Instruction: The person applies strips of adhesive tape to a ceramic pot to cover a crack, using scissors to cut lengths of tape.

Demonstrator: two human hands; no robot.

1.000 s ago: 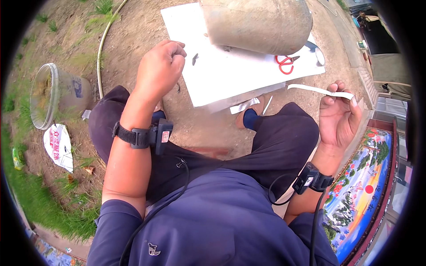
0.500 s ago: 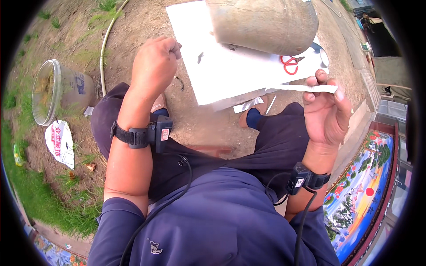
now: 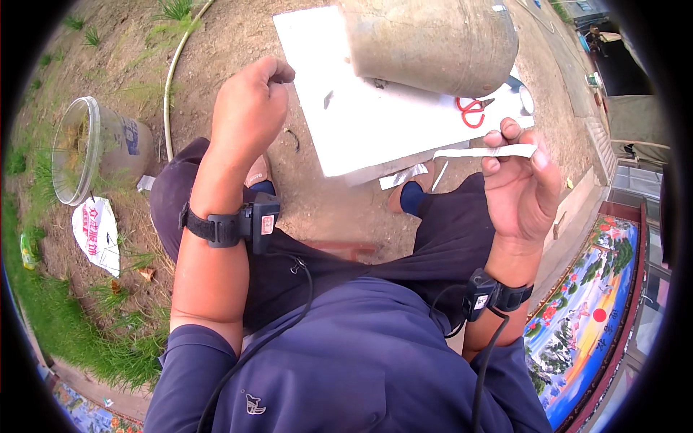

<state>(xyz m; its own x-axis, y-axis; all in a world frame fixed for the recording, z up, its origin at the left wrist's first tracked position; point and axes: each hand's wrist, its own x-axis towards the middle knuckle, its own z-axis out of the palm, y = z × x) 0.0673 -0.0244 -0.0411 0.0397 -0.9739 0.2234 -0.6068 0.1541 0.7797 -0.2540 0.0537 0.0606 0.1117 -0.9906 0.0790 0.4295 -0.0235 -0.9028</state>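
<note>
right hand [image 3: 521, 189]: pinches white paper strip [image 3: 485, 152] just right of white board [image 3: 375, 108]; left hand [image 3: 249, 108]: curled shut, contents unclear | red scissors [image 3: 471, 112] on board

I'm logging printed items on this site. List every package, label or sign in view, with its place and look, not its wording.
White wrapper: flat on the grass at far left, crumpled, white with red print.
Clear plastic tub: on its side just above the wrapper, round, with a blue label patch.
Wrist device: on the left forearm, black, with a small red-and-white sticker.
Painted panel: lower right, a colourful landscape with flowers and a red disc.
</note>
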